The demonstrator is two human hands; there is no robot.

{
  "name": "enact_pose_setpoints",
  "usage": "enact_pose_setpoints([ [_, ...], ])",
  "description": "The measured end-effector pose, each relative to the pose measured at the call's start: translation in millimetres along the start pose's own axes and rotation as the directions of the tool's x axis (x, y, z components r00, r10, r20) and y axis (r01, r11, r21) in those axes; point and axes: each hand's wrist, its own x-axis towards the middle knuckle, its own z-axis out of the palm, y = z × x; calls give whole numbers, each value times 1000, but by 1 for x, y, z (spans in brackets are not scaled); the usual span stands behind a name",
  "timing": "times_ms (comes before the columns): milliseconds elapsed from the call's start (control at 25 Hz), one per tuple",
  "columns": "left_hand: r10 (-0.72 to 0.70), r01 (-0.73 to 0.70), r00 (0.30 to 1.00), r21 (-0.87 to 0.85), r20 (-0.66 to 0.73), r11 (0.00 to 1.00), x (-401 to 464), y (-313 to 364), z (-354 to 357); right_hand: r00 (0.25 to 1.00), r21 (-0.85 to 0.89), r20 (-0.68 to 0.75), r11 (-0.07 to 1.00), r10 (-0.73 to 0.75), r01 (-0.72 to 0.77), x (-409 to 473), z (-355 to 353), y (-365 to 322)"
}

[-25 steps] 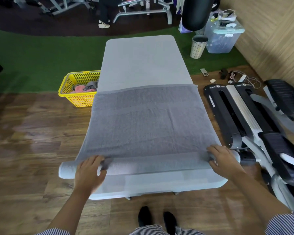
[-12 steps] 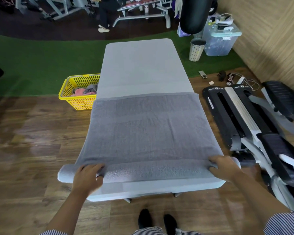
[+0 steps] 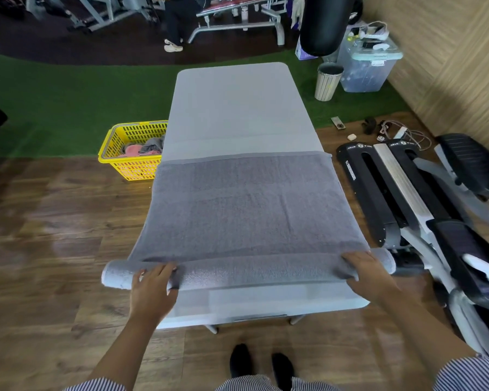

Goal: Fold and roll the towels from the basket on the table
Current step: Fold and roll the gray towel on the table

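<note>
A grey towel (image 3: 246, 210) is spread across the near half of the padded table (image 3: 237, 108), and its near edge is wound into a thin roll (image 3: 249, 270) lying crosswise close to the table's near end. The roll is pressed down by the left hand (image 3: 153, 289), fingers spread flat over it, toward its left end. Toward the right end it is pressed by the right hand (image 3: 370, 273), fingers laid over the top (whether the thumb is tucked under cannot be told). Both roll ends overhang the table's sides. Left of the table, on the floor, a yellow basket (image 3: 133, 149) holds more cloths. Uneven pushing by the two hands would probably skew the roll into a cone. The unsupported ends could sag and loosen, and light pressure could leave the roll slack.
</note>
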Motion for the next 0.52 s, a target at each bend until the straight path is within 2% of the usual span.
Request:
enact_pose_setpoints([
  [80, 37, -36, 999, 53, -21, 998, -3, -1, -3, 999, 30, 10, 999, 34, -34, 0, -3, 3],
  [200, 67, -64, 997, 67, -43, 996, -3, -8, -6, 998, -21, 49, 999, 40, -39, 1, -9, 4],
  [360, 34, -34, 987, 5, -157, 999, -4, -11, -3, 993, 52, -115, 999, 8, -2, 3, -2, 6],
  [440, 30, -32, 991, -8, -129, 999, -6, -13, 4, 993, 106, -111, 994, 36, -25, 2, 2, 5],
  [520, 13, -12, 997, 8, -73, 1000, -6, -12, 8, 998, 65, -65, 998, 7, -3, -3, 7, 4],
])
